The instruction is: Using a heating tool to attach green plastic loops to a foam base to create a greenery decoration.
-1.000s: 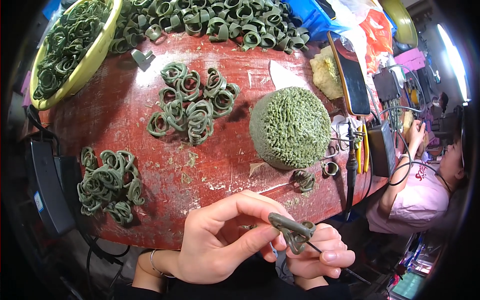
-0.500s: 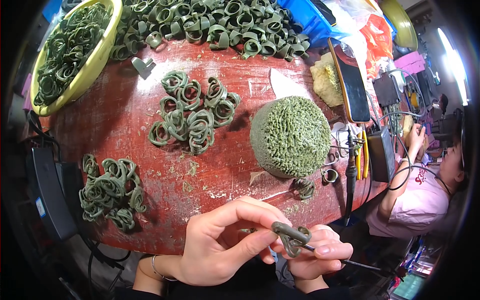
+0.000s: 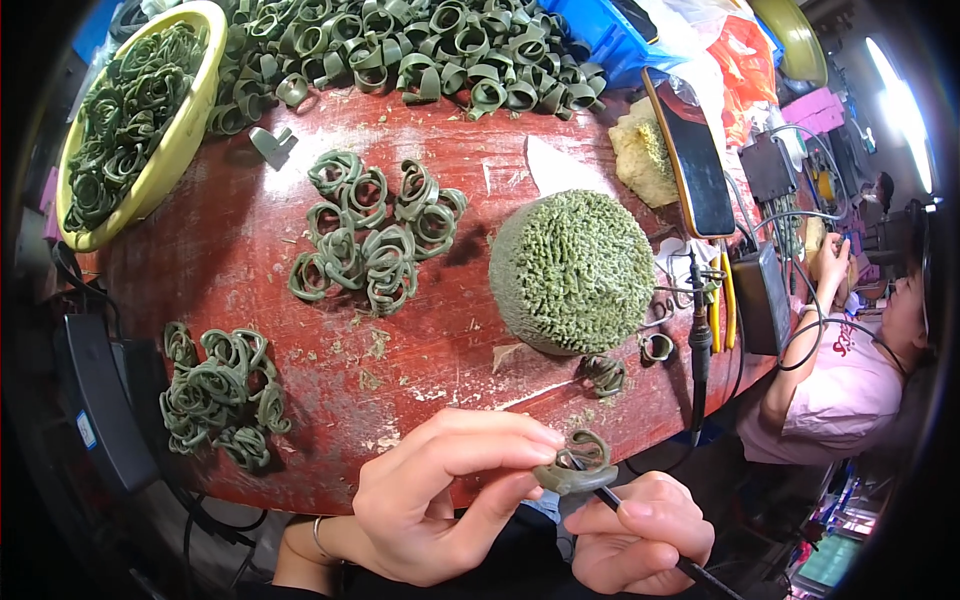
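Note:
My left hand (image 3: 430, 505) pinches a dark green wax ring (image 3: 575, 482) between thumb and fingers, just beyond the near edge of the table. The ring has curling, looped strands on its front. In my right hand (image 3: 650, 530) is a thin dark rod-like tool (image 3: 606, 497), held like a pen, its tip reaching into the ring's loops. The exact shape of the tip is hard to make out. Beyond my hands a round green block (image 3: 572, 270) with a rough, crumbly top stands on the table, with a small looped ring (image 3: 603, 375) at its near side.
Two clusters of looped rings, a middle one (image 3: 380, 230) and a left one (image 3: 220, 395), lie on the red table (image 3: 300, 460). Plain green rings (image 3: 440, 50) heap behind. A yellow basin (image 3: 205, 120), phone (image 3: 690, 150), corded pen tool (image 3: 699, 345) and yellow-handled pliers (image 3: 729, 300) surround them. Another person (image 3: 830, 375) sits right.
My left hand has turned the ring so its loops face upward. My right hand has shifted slightly down and right, with the tool now angled up into the ring.

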Available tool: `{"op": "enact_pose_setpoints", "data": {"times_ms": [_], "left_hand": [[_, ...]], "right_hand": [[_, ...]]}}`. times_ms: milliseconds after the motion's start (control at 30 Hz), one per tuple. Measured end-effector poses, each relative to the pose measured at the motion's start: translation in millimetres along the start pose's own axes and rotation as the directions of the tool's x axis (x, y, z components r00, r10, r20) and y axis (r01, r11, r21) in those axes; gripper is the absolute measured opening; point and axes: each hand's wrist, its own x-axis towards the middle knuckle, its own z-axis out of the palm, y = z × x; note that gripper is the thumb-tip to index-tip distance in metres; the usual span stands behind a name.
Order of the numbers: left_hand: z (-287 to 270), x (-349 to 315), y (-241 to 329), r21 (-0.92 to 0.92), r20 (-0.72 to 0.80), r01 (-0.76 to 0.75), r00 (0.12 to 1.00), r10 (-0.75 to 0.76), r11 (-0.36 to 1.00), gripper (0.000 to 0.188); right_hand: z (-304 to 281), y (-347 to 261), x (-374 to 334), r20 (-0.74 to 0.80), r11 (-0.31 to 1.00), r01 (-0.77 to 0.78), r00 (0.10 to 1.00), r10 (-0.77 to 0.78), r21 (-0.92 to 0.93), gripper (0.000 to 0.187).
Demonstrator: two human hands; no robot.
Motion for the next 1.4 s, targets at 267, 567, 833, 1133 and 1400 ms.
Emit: {"op": "enact_pose_setpoints", "data": {"times_ms": [267, 567, 833, 1133, 1400], "left_hand": [[-2, 1, 7, 0.079, 0.017, -0.02, 1.0, 0.019, 0.997, 0.012], [1, -3, 6, 0.205, -0.015, -0.125, 0.991, 0.13, 0.971, 0.012], [4, 0, 4, 0.171, -0.001, -0.114, 0.993, 0.116, 0.979, 0.013], [-4, 1, 4, 0.216, 0.0, -0.044, 0.999, 0.045, 0.975, 0.009], [4, 3, 6, 0.193, 0.035, -0.04, 0.999, 0.034, 0.98, 0.009]], "right_hand": [[-5, 0, 1, 0.021, 0.981, -0.083, 0.997, 0.08, 0.174, 0.022], [0, -6, 3, -0.055, 0.988, -0.067, 0.996, 0.075, 0.14, 0.019], [-21, -2, -2, 0.137, 0.992, -0.051, 0.99, 0.035, 0.112, 0.027], [-4, 4, -8, 0.193, 0.988, -0.028, 0.98, 0.057, -0.149, 0.027], [-11, -4, -1, 0.107, 0.996, 0.043, 0.994, -0.034, -0.083, 0.033]]}}
